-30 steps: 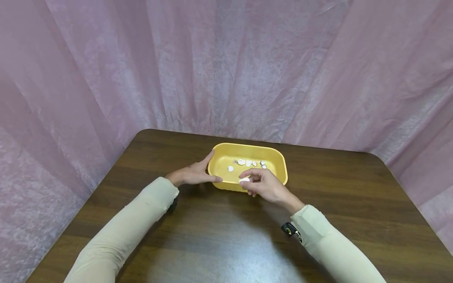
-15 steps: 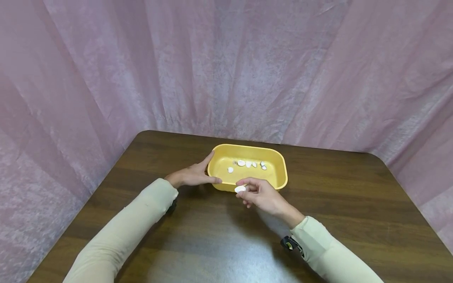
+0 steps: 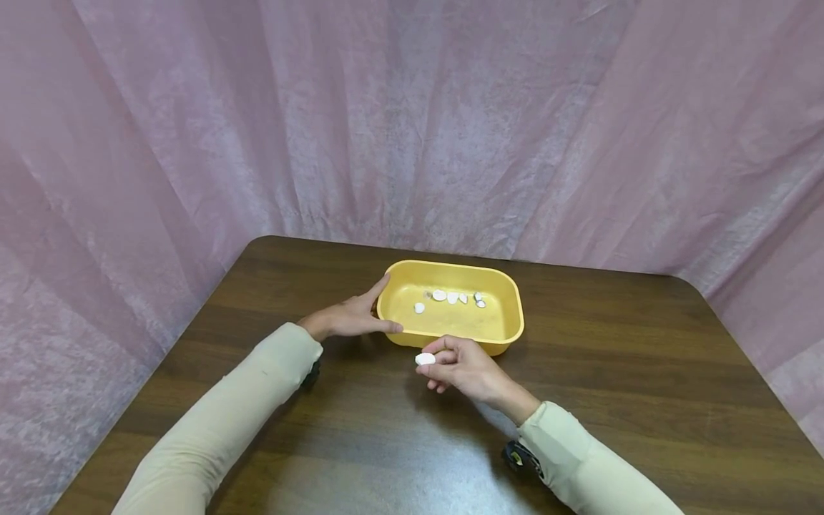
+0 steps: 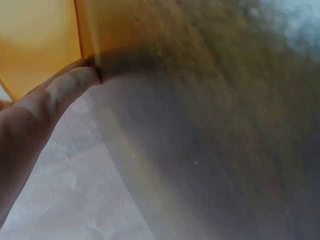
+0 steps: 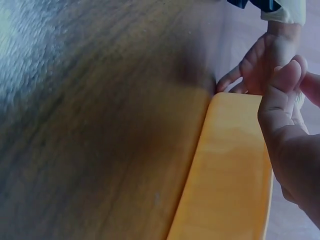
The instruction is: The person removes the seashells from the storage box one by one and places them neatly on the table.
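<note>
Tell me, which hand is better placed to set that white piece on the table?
Probably the right hand: it pinches the white piece over the table, while the left hand touches the yellow tub's end.

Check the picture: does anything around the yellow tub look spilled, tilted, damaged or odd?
Nothing stands out: the tub sits upright, pale pieces lie inside, and the right hand pinches a white piece outside it. Pieces are too small to check for chips.

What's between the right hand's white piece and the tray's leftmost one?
The near wall and a bare stretch of tray; the head view shows both.
</note>
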`<state>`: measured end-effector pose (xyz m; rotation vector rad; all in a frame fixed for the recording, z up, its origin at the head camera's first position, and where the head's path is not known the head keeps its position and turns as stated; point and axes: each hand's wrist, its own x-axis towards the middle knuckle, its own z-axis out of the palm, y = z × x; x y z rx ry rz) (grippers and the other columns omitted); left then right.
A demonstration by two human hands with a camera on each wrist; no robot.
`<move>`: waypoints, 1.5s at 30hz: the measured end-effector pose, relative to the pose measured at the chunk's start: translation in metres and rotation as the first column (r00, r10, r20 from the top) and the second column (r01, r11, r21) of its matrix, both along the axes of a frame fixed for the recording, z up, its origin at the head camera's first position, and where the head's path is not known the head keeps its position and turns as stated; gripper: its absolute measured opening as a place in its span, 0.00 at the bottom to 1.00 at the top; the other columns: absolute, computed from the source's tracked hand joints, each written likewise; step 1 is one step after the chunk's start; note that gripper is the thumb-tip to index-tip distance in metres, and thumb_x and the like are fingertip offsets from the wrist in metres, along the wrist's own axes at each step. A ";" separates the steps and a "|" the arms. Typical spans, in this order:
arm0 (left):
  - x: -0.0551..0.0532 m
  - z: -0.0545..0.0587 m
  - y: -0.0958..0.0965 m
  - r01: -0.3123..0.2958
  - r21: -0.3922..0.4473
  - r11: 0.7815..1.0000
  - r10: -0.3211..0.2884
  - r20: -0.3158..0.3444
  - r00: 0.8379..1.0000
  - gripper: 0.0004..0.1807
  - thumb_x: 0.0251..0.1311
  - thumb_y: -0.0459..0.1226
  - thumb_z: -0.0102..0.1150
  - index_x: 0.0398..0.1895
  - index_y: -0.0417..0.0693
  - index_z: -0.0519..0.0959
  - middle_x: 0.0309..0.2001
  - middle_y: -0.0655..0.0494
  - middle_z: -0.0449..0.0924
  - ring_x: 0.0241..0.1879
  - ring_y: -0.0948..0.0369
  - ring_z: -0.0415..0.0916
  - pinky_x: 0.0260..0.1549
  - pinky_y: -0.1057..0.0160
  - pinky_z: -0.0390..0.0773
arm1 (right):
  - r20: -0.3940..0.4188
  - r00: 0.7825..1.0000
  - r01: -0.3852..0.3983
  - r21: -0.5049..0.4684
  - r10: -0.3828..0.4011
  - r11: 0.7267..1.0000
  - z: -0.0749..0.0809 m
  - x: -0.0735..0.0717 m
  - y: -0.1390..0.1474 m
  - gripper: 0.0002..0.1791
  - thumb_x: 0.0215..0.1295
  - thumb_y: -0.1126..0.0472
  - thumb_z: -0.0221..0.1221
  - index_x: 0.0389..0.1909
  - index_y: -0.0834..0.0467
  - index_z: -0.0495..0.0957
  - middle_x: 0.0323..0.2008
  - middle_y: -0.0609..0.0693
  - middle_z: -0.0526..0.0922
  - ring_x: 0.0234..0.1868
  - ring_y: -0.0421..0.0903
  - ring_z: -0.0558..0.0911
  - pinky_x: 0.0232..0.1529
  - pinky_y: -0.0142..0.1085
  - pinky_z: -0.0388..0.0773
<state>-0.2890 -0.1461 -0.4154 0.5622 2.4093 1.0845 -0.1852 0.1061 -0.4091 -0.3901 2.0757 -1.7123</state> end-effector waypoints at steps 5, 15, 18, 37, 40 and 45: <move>-0.002 0.000 -0.002 0.005 0.037 0.999 -0.006 0.022 1.000 0.65 0.56 0.58 0.68 0.81 0.61 0.28 0.67 0.42 0.69 0.65 0.53 0.68 0.65 0.48 0.61 | 0.014 1.000 -0.003 -0.017 0.003 1.000 -0.006 -0.003 -0.003 0.16 0.65 0.70 0.64 0.48 0.72 0.72 0.33 0.65 0.84 0.26 0.42 0.80 0.31 0.34 0.80; 0.000 0.000 0.000 0.014 0.074 0.997 -0.017 0.034 0.999 0.64 0.57 0.56 0.68 0.81 0.61 0.28 0.65 0.43 0.72 0.63 0.54 0.70 0.64 0.49 0.63 | 0.045 0.999 -0.025 -0.048 0.027 0.999 -0.016 -0.006 -0.006 0.13 0.65 0.72 0.62 0.46 0.71 0.70 0.35 0.66 0.85 0.25 0.41 0.81 0.29 0.33 0.79; 0.000 -0.002 0.000 0.011 0.064 0.998 -0.013 0.033 0.999 0.64 0.57 0.57 0.68 0.81 0.62 0.28 0.65 0.44 0.72 0.63 0.55 0.70 0.64 0.49 0.63 | 0.047 0.998 -0.038 -0.043 0.040 0.998 -0.018 -0.006 -0.007 0.13 0.66 0.73 0.62 0.46 0.71 0.70 0.34 0.66 0.85 0.25 0.41 0.81 0.29 0.33 0.78; -0.002 0.002 -0.003 0.021 0.007 1.000 -0.021 0.008 1.000 0.65 0.55 0.62 0.67 0.81 0.62 0.28 0.74 0.41 0.59 0.65 0.53 0.66 0.64 0.48 0.62 | 0.017 0.999 0.029 0.102 -0.031 0.994 -0.033 -0.009 -0.015 0.13 0.62 0.71 0.65 0.46 0.72 0.78 0.26 0.53 0.84 0.21 0.40 0.76 0.22 0.32 0.73; -0.001 0.002 -0.003 0.018 0.015 1.000 -0.019 0.012 1.000 0.64 0.56 0.60 0.67 0.81 0.62 0.29 0.72 0.41 0.62 0.65 0.53 0.66 0.64 0.48 0.62 | 0.011 1.000 0.019 0.116 -0.020 0.993 -0.034 -0.009 -0.016 0.13 0.62 0.71 0.65 0.46 0.72 0.78 0.26 0.53 0.84 0.20 0.40 0.75 0.20 0.31 0.72; 0.000 0.001 -0.003 0.017 0.030 0.999 -0.018 0.025 1.000 0.64 0.57 0.59 0.67 0.81 0.61 0.28 0.67 0.42 0.70 0.64 0.54 0.69 0.63 0.49 0.63 | 0.001 1.000 0.024 0.164 -0.024 0.986 -0.034 -0.008 -0.019 0.12 0.61 0.70 0.66 0.45 0.70 0.80 0.24 0.52 0.84 0.18 0.39 0.74 0.18 0.31 0.71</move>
